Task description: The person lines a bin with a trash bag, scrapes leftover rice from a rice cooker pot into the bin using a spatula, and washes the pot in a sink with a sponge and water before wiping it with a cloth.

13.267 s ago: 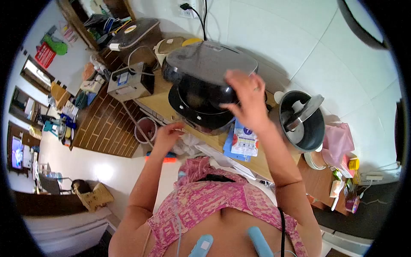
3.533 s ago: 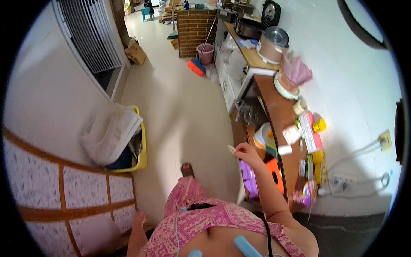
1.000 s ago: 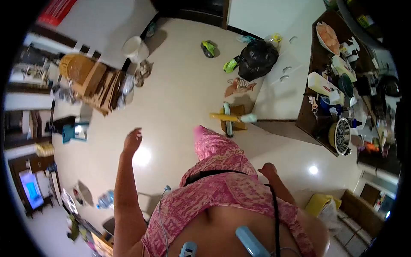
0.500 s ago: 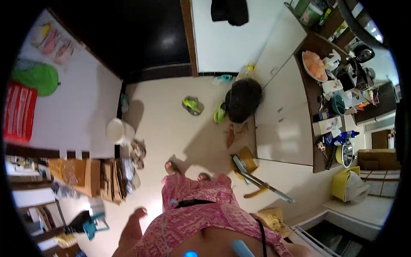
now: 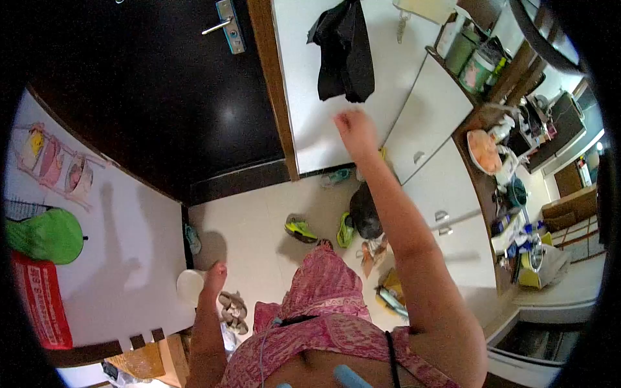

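Right hand (image 5: 357,132) raised just below the hanging black cloth-like item (image 5: 343,61)

The dark door (image 5: 162,90) fills the upper left, and its handle (image 5: 215,28) has come into view since half a second ago, so the wearer now appears closer to it. Beside the door frame is a white wall (image 5: 394,77), then the pale cabinet (image 5: 446,187) with a cluttered counter on top. The black item hangs against that wall; more of it shows than half a second ago, though its top is cut off by the edge of the view.

The right hand has lifted in front of the wall, so this item is now the thing nearest it. A narrow gap shows between them. Its fingers are curled inward, but blur makes it impossible to tell whether they enclose anything small.

The left hand (image 5: 215,279) has also shifted and now appears next to the white bucket (image 5: 189,286) by the left wall, without clear contact; its grip cannot be told either.

On the floor between the arms sit a dark bundle (image 5: 367,213), partly behind the right forearm, and, smaller, a green shoe (image 5: 345,231) just beside it.
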Motion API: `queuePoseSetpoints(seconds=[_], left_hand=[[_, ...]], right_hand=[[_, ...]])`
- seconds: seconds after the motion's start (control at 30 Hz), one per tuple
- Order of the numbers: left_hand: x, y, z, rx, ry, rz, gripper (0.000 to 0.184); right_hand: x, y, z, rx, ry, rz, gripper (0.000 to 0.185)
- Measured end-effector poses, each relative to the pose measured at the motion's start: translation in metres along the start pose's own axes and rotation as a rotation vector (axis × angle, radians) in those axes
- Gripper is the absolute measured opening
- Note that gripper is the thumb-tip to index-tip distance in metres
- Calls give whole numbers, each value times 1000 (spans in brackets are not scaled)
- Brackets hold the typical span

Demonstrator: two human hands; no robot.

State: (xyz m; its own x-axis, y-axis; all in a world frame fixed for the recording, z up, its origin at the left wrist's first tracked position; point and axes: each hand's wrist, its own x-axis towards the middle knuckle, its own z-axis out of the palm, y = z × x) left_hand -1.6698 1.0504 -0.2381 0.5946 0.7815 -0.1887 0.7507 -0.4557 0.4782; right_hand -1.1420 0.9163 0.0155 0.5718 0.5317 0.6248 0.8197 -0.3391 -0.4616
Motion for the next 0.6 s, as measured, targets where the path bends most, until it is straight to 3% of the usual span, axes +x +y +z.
queuePoseSetpoints(seconds=[0.03,0.13,0.17,0.23,0.3,0.33,0.37,0.5,0.6], left_hand=[[22,20,-13,-46,11,4,16],[56,87,-40,-222,102,80,21],[51,94,-40,-301,110,128,24],[46,73,-19,-150,-34,153,24],[30,58,-18,-221,-157,134,28],[20,59,-21,-216,-273,21,30],[10,58,-24,-206,-393,-96,31],[10,14,-3,114,-446,-6,33],[39,-19,6,-299,-540,-84,32]], right_hand=[[60,5,23,88,-13,15,28],[163,36,103,-114,315,115,23],[183,45,117,-147,251,195,20],[207,57,129,-182,185,274,17],[215,70,134,-232,140,157,15],[213,73,135,-158,293,111,17],[209,71,130,-162,287,112,17],[202,64,90,43,221,308,24],[193,67,57,33,-172,271,24]])
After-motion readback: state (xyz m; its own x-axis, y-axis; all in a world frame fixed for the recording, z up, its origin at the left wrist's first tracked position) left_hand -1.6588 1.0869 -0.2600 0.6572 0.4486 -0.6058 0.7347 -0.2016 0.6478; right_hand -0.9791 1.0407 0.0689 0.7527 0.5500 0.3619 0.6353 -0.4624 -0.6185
